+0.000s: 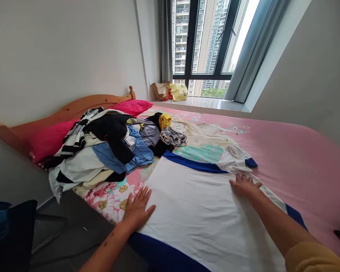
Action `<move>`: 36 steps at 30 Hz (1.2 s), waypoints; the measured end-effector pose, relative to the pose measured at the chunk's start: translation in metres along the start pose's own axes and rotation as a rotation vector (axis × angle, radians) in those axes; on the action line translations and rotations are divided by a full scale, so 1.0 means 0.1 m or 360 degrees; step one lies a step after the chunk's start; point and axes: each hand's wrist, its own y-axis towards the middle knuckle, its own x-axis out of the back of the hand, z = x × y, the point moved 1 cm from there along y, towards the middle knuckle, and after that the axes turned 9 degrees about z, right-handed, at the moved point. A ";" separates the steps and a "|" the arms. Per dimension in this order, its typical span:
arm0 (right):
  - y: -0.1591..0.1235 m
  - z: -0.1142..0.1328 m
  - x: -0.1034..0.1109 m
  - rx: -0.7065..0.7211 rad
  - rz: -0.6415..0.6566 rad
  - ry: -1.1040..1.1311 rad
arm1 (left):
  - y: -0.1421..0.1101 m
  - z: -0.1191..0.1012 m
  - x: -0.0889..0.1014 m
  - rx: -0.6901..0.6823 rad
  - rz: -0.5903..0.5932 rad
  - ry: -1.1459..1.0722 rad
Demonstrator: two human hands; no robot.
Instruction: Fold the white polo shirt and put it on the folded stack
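A white garment with royal-blue bands point(198, 215) lies spread flat across the pink floral bedsheet point(297, 177). My left hand point(137, 209) presses palm-down on its near left edge with the fingers spread. My right hand point(243, 187) rests flat on its far right part, near a white sleeve-like fold with a blue cuff point(235, 158). Neither hand grips the cloth. Beyond the garment sits a heaped pile of mixed clothes point(110, 147), with a yellow item point(164, 121) and a patterned item point(172, 136) at its edge.
Magenta pillows point(52, 139) lie against a curved wooden headboard point(85, 104). Paper and yellow bags point(170, 91) stand on the window sill beyond the bed. A dark chair with blue cloth point(11, 230) stands on the floor to the left, beside the bed.
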 end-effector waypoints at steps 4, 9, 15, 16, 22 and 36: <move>-1.02 0.40 -0.35 0.0552 -0.0218 -0.0107 | 0.01 0.06 0.03 0.0008 -0.0023 0.0009; -2.17 -0.21 -1.26 0.0519 -0.0389 -0.0085 | 0.02 0.05 0.04 -0.0067 -0.0056 0.0058; -3.01 -1.68 -1.77 -0.0092 -0.0543 0.0187 | -0.24 0.18 -0.09 -0.0133 -0.0302 0.0078; -3.15 -1.79 -1.86 -0.0132 -0.0598 0.0289 | -0.32 0.20 -0.14 -0.0110 -0.0394 0.0047; -3.88 -1.54 -2.55 -0.0303 -0.0245 0.1323 | -0.81 0.23 -0.49 -0.0108 -0.0958 -0.0459; -5.10 -1.64 -2.73 0.0082 0.0324 0.1245 | -0.99 0.43 -0.46 0.0469 -0.0083 -0.2442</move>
